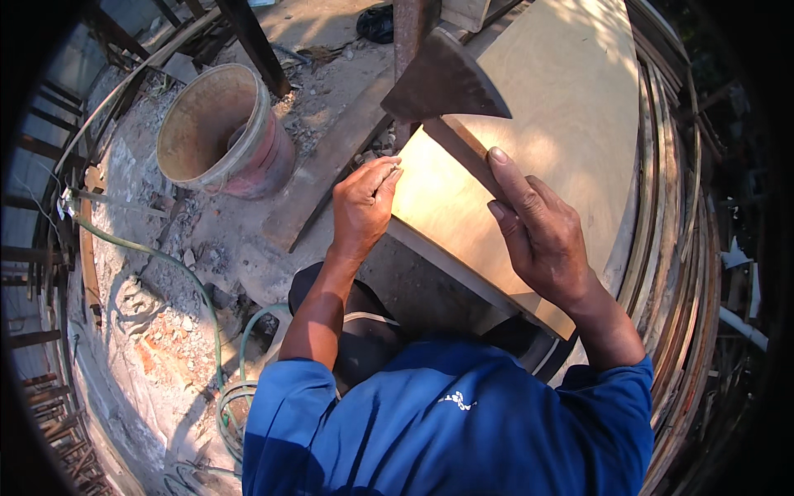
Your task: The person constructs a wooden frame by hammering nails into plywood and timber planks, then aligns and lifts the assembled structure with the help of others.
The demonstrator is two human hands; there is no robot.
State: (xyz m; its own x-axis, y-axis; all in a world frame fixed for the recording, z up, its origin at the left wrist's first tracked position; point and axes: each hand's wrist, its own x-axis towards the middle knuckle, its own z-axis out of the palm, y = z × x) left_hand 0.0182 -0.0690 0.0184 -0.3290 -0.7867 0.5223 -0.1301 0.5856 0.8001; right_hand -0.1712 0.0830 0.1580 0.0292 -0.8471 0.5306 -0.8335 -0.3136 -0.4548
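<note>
My right hand (542, 240) grips the wooden handle of a hatchet (442, 83), its dark, broad blade raised over a pale plywood board (579, 182) lying in front of me. My left hand (364, 202) is closed in a pinch at the board's left edge, near its far corner, with a tiny light item at the fingertips that is too small to name. The board's near end reaches down toward my legs, and part of it is hidden under my right hand.
A dirty plastic bucket (273, 149) stands at left beside a wooden plank (289, 223). A green hose (190, 273) winds over rubble. Long timber strips (686, 331) are stacked at right, metal posts (252, 45) stand behind, and a black bag (375, 25) lies at the back.
</note>
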